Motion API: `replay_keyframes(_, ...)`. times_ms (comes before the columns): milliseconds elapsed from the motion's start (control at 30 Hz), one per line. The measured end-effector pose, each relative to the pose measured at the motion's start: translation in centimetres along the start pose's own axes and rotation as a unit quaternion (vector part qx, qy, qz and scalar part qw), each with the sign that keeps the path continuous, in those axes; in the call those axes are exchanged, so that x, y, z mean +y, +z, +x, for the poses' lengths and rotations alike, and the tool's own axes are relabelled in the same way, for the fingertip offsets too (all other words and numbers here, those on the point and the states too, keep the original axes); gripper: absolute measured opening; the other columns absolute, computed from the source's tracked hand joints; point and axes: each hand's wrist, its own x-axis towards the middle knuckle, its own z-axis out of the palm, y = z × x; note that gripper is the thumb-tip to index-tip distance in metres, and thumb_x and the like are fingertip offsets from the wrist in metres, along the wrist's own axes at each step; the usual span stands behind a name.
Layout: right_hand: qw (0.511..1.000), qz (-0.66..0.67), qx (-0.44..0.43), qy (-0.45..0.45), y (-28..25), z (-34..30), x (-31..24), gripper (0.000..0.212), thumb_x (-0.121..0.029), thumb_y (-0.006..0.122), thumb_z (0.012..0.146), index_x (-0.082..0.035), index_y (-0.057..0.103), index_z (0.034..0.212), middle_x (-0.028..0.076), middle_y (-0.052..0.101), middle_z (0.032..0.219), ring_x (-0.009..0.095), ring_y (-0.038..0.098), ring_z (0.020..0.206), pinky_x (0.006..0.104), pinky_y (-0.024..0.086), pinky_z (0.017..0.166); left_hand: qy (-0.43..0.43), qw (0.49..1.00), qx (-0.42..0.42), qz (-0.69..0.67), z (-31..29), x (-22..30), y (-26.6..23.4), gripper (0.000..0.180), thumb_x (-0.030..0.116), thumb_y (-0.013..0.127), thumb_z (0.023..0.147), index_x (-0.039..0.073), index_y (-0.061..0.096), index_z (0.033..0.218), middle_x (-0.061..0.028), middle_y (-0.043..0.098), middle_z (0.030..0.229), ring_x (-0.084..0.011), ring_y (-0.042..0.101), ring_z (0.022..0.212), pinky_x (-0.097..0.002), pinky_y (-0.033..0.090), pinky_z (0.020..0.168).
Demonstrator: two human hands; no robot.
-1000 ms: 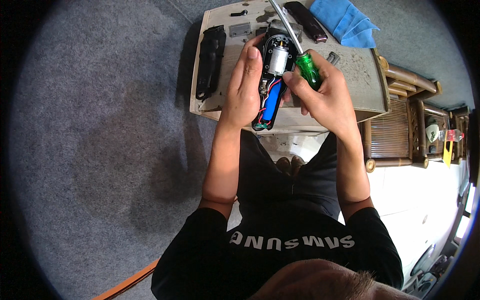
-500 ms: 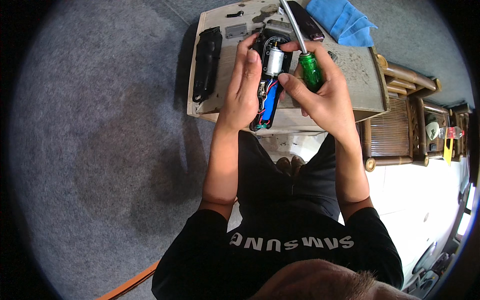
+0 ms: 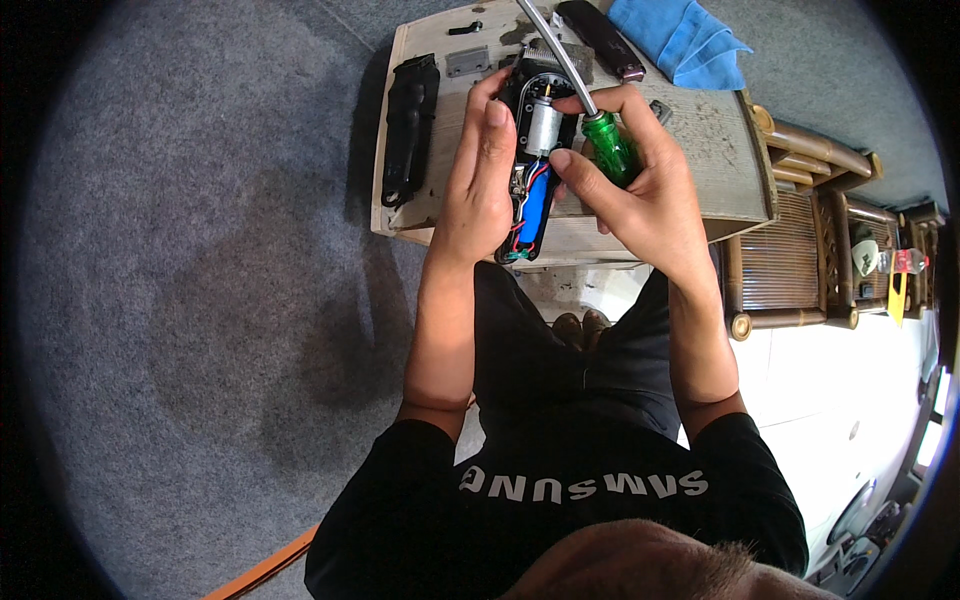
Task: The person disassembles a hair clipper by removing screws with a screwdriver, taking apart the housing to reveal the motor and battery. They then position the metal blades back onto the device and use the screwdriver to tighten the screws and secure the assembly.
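An opened hair clipper point(image 3: 524, 170) is held over the near edge of the wooden table. Inside its black shell show a silver motor point(image 3: 543, 128), a blue battery point(image 3: 534, 208) and red, white and black wires. My left hand point(image 3: 484, 180) is closed along the clipper's left side, thumb on top. My right hand point(image 3: 640, 180) grips a screwdriver point(image 3: 612, 150) with a green handle, its metal shaft pointing away and to the left over the clipper. The right thumb and forefinger also touch the clipper's right side by the motor. The screwdriver's tip is cut off at the upper edge.
On the wooden table point(image 3: 715, 175) lie a black clipper cover point(image 3: 411, 130) at left, a metal blade point(image 3: 467, 62), a small black lever point(image 3: 465, 29), a dark clipper housing point(image 3: 602, 40) and a blue cloth point(image 3: 680, 42). A bamboo bench point(image 3: 785, 250) stands at right.
The clipper has shifted slightly left with both hands. The screwdriver has tilted further left, its shaft now crossing over the clipper's blade end.
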Motion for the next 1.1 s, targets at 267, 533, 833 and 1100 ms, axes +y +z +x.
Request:
replay_keyframes(267, 1.000, -0.007, 0.000, 0.002, -0.06, -0.02, 0.07, 0.031, -0.008, 0.075, 0.091, -0.007, 0.061, 0.119, 0.004, 0.066, 0.078, 0.008, 0.069, 0.076, 0.0260, 0.052, 0.064, 0.027, 0.999, 0.000, 0.030, 0.04, -0.20, -0.03, 0.054, 0.040, 0.026, 0.115, 0.001, 0.041, 0.148, -0.0137, 0.057, 0.133, -0.0174, 0.057, 0.121, -0.0320, 0.045, 0.106)
replay_keyframes(533, 1.000, -0.031, -0.003, -0.002, -0.19, -0.11, -0.07, 0.030, -0.008, 0.075, 0.091, -0.006, 0.061, 0.117, 0.006, 0.066, 0.076, 0.010, 0.069, 0.074, 0.0275, 0.052, 0.064, 0.031, 0.999, -0.002, 0.020, -0.06, -0.02, 0.03, 0.054, 0.040, 0.029, 0.114, 0.000, 0.037, 0.150, -0.0111, 0.057, 0.127, -0.0153, 0.054, 0.117, -0.0298, 0.042, 0.105)
replay_keyframes(833, 1.000, -0.021, -0.013, -0.005, -0.22, -0.10, -0.29, 0.029, -0.010, 0.075, 0.092, -0.005, 0.058, 0.116, 0.006, 0.068, 0.076, 0.012, 0.071, 0.075, 0.0280, 0.053, 0.062, 0.048, 0.999, -0.007, 0.006, 0.01, -0.22, 0.02, 0.055, 0.041, 0.031, 0.114, 0.001, 0.033, 0.151, -0.0070, 0.057, 0.117, -0.0124, 0.052, 0.110, -0.0273, 0.039, 0.102)
replay_keyframes(1100, 0.999, -0.031, -0.006, -0.030, -0.11, -0.11, 0.60, 0.032, -0.009, 0.074, 0.092, -0.005, 0.057, 0.119, 0.008, 0.070, 0.078, 0.014, 0.073, 0.077, 0.0287, 0.053, 0.062, 0.054, 0.998, 0.010, 0.009, 0.04, -0.57, 0.06, 0.054, 0.041, 0.031, 0.114, 0.003, 0.034, 0.152, -0.0012, 0.054, 0.102, -0.0054, 0.045, 0.085, -0.0223, 0.041, 0.083)
